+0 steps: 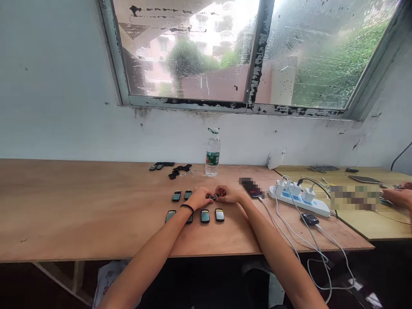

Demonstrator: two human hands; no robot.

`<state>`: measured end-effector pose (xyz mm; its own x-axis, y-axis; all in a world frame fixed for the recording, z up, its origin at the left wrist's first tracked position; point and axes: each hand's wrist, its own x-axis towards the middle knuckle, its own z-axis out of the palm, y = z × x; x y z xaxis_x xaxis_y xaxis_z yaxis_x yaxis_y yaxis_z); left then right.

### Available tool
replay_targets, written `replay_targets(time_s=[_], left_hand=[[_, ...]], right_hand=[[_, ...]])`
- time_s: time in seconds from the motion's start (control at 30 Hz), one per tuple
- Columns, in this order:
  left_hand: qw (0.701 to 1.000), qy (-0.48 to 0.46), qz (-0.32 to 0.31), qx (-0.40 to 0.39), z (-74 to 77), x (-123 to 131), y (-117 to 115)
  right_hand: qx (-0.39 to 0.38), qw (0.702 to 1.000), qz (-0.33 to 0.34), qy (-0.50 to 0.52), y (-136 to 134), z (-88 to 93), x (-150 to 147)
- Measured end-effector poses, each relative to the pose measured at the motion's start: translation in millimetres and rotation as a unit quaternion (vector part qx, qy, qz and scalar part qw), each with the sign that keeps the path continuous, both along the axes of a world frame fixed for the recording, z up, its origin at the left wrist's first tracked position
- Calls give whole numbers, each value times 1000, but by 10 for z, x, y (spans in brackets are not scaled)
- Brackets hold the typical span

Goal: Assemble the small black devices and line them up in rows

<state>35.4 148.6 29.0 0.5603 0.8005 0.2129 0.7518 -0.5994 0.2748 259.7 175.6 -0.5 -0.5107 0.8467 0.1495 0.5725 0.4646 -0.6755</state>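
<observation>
Over the middle of the table, my left hand (199, 198) and my right hand (227, 194) come together with closed fingers on a small dark device (211, 197), mostly hidden by the fingertips. Around them lie small black devices with greyish-green faces. Two of these, a left one (176, 196) and its neighbour (188, 195), are beside my left hand. Nearer the front edge are a device (205, 216) and a paler-faced device (219, 215). My left forearm, with a black wristband (187, 208), partly covers another device (170, 215) in that row.
Black parts (175, 172) and tiny metal pieces lie near the wall. A water bottle (212, 156) stands behind my hands. To the right are a phone (252, 188), a white power strip (301, 199) with trailing cables, and a black charger-like device (310, 219). Another person's hand (397, 197) works far right.
</observation>
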Motion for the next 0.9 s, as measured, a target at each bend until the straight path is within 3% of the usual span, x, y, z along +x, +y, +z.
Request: replay_targets(time_s=[0.5,0.7,0.9], left_hand=[[1000,2,-1,15,-3,5,-40],[1000,4,-5,19,-35,10,-40],[1000,4,-4,23,-34,29,-54]], right_hand=[[82,990,30,107,44,-48,-46],[101,983,-96,118,128,-79,-29],[118,987,-105,42,194,-139,-93]])
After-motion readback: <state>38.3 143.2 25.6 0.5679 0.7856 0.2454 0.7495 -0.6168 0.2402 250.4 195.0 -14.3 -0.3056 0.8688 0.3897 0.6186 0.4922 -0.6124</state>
